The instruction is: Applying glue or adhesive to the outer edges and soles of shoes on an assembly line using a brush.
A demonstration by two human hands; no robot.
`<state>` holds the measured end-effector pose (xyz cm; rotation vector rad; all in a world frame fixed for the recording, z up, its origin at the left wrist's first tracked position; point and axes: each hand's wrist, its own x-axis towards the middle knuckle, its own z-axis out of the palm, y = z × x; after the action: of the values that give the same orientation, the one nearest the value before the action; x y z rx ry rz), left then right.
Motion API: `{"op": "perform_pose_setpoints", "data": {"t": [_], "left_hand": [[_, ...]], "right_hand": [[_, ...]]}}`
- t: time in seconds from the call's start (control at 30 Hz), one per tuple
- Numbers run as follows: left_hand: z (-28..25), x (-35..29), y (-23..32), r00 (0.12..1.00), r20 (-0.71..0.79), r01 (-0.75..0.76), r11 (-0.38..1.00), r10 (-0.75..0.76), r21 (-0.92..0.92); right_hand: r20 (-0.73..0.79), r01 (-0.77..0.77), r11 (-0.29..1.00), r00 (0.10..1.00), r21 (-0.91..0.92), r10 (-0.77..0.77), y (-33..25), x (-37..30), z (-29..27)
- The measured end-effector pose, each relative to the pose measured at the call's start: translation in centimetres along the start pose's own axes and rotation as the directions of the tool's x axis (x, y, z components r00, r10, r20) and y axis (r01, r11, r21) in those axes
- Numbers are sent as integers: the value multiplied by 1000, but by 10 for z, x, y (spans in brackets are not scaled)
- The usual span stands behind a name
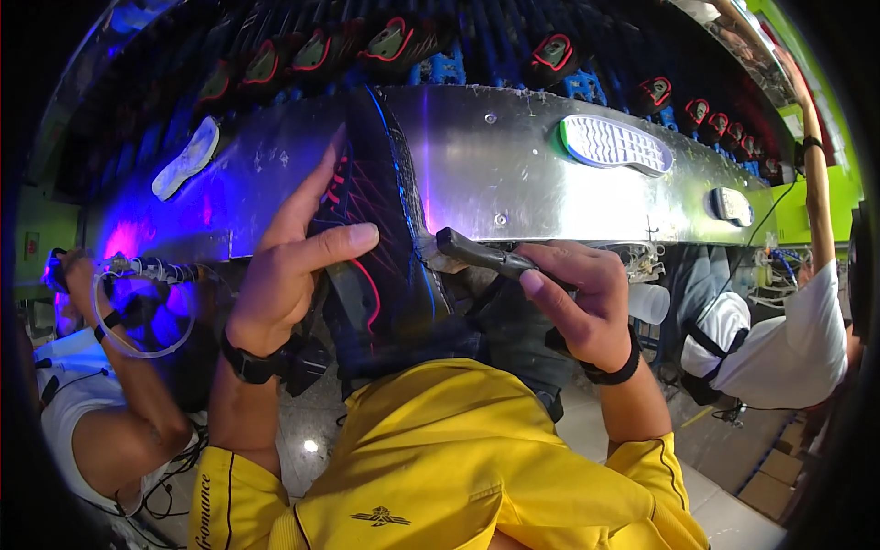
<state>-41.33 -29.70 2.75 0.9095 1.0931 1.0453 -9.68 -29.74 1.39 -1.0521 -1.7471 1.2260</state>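
A black shoe upper [396,197] with red lacing and a red-edged collar lies across the near edge of the metal bench, toe pointing away. My left hand [291,261] grips its left side, thumb over the top and index finger stretched along the lacing. A thin blue line runs along the upper's lower right side. Between the thumb and fingers of my right hand [587,298] is the dark handle of a brush [481,257]. The brush's pale, partly hidden head meets the upper's right edge near the heel.
Pale soles lie on the metal bench [495,174]: one at left [188,158], a white-and-green one at right [619,147], another farther right [731,207]. Behind, a roller conveyor carries several black-and-red shoes [390,41]. Co-workers sit at left [101,403] and right [788,353].
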Motion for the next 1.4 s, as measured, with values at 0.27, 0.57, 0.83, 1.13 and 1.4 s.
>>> {"op": "perform_pose_setpoints", "data": {"t": [0.27, 0.57, 0.83, 1.13, 1.4], "left_hand": [[0, 11, 6, 995, -59, 70, 982, -82, -177], [20, 14, 12, 914, -253, 247, 929, -318, -274], [26, -11, 14, 961, -92, 246, 960, -260, -134], [24, -6, -1, 850, 107, 515, 772, -516, -372], [31, -10, -13, 728, 306, 651, 477, -613, -591]], "right_hand": [[66, -39, 998, 997, -43, 42, -15, 2, -19], [8, 176, 945, 983, -277, -181, -32, 30, -39], [-9, 302, 885, 945, -354, -327, -34, 49, -55], [4, 411, 839, 899, -357, -439, -29, 63, -69], [-28, 448, 837, 877, -313, -480, -12, 64, -70]]}}
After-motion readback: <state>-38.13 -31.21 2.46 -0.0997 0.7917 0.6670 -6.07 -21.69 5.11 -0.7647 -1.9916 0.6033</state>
